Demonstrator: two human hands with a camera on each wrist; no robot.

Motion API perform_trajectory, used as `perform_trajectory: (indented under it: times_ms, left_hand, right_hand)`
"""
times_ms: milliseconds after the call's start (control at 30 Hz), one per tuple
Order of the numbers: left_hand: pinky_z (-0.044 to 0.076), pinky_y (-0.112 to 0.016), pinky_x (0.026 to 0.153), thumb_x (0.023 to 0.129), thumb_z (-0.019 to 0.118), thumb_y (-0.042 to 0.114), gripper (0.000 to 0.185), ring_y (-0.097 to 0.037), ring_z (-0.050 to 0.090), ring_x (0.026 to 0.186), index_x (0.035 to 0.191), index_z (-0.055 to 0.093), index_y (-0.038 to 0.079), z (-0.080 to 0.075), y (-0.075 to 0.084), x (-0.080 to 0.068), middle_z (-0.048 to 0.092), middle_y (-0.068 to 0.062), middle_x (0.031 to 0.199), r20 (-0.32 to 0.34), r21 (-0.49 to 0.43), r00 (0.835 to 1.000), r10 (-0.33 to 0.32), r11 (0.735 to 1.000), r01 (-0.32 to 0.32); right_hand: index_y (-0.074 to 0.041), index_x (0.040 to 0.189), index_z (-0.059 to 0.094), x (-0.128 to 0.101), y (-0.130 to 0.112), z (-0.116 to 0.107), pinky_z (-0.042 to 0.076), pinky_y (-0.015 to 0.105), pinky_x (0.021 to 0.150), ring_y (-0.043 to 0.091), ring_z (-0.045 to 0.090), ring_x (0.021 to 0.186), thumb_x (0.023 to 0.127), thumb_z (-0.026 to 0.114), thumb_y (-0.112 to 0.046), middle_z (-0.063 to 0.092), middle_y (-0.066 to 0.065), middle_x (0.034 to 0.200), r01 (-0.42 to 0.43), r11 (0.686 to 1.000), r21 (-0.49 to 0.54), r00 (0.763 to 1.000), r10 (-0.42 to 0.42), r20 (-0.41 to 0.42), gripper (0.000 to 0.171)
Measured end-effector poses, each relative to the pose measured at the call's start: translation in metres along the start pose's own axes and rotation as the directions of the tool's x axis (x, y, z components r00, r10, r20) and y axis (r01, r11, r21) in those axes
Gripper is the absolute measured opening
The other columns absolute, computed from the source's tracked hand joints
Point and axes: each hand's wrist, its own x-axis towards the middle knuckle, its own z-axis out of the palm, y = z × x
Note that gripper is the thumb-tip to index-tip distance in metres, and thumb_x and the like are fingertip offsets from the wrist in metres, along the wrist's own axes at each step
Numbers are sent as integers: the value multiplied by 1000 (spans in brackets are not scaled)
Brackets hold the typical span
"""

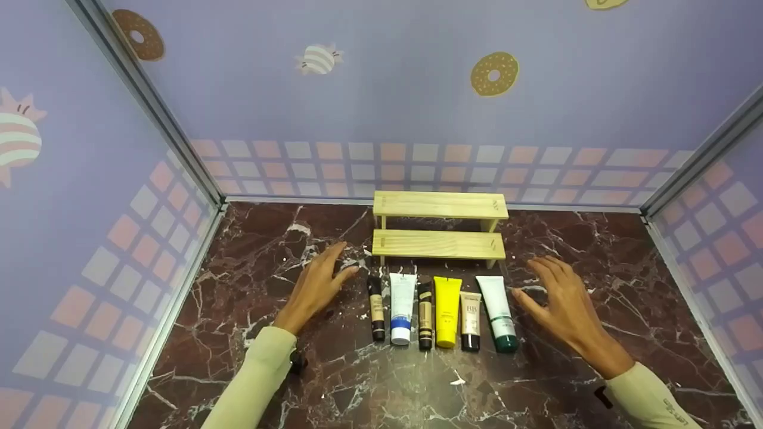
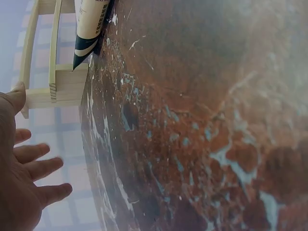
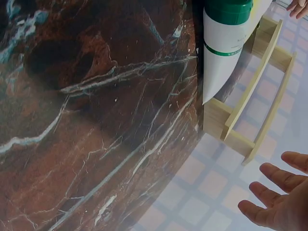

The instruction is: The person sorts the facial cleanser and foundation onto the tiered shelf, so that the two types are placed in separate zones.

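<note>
Left hand (image 1: 316, 289) flat, fingers spread, holding nothing, just left of 6 tubes (image 1: 447, 310) lying in a row on the marble top (image 1: 357, 381), right hand (image 1: 560, 304) likewise loose on their right, perhaps hovering, empty 2-step wooden rack (image 1: 440, 229) behind.

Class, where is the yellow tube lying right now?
In the head view, the yellow tube lies mid-row on the marble table, just before the wooden step shelf.

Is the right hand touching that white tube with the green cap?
Apart. In the head view, the right hand hovers open to the right of the white tube with the green cap, with a strip of bare marble table showing between fingertips and tube.
</note>
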Motion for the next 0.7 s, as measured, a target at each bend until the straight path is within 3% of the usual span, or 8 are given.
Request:
perform_trajectory:
  times_ms: [133,333,567,633,700]
  left_hand:
    - [42,-60,126,109,70,39,63,-45,55,147,161,56,5,2,-3,5,58,-23,159,-2,-53,1000,-18,998,18]
    - [44,-59,124,108,74,28,53,-43,59,143,153,64,3,7,-7,12,65,-22,152,-10,-118,1000,-22,993,21]
    - [48,-64,119,103,79,17,46,-48,64,134,142,69,-7,20,-9,21,70,-27,141,-88,-224,994,63,971,-81]
    - [49,-58,119,105,78,28,48,-42,66,133,142,70,-2,33,-27,28,72,-22,140,-134,-252,985,111,957,-142]
    - [51,-59,116,105,77,33,49,-41,68,129,140,72,-1,37,-28,30,75,-20,134,-162,-256,979,124,953,-163]
  right_hand:
    - [9,144,63,-2,-1,2,44,77,112,55,56,134,93,86,-30,62,34,144,-15,1000,11,1000,14,17,68]
    - [10,140,65,-5,-2,5,50,73,107,53,61,127,92,88,-29,66,33,136,-9,1000,17,1000,9,16,66]
    - [11,141,65,-11,-3,9,56,72,99,53,65,122,91,90,-24,66,34,135,-25,999,26,999,25,21,66]
    - [12,141,64,-13,-3,11,57,71,98,53,65,121,91,90,-23,66,35,134,-24,999,31,999,23,22,66]
    - [11,141,65,-15,-4,12,57,71,97,53,66,119,91,90,-23,67,34,133,-23,999,34,999,22,23,66]
